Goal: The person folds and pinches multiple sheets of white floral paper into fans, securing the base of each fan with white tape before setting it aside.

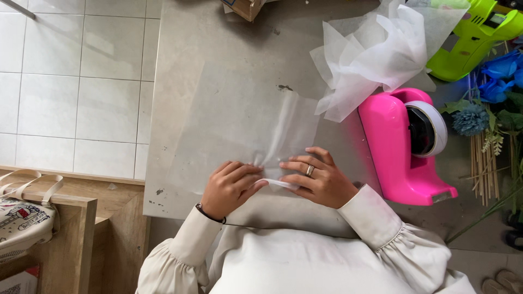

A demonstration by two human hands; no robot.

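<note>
Gathering the near edge of a translucent wrapping sheet (239, 122) on the grey surface (218, 43), the left hand (229, 188) and right hand (316, 179) pinch it shut; further pleating likely needs even folds.

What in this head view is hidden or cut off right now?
- Head view: pinched edge of the translucent sheet, covered by the left hand and right hand.
- Green glue gun, cut by the top edge.
- Blue flowers, cut by the right edge.
- Cardboard box, mostly out of frame.
</note>
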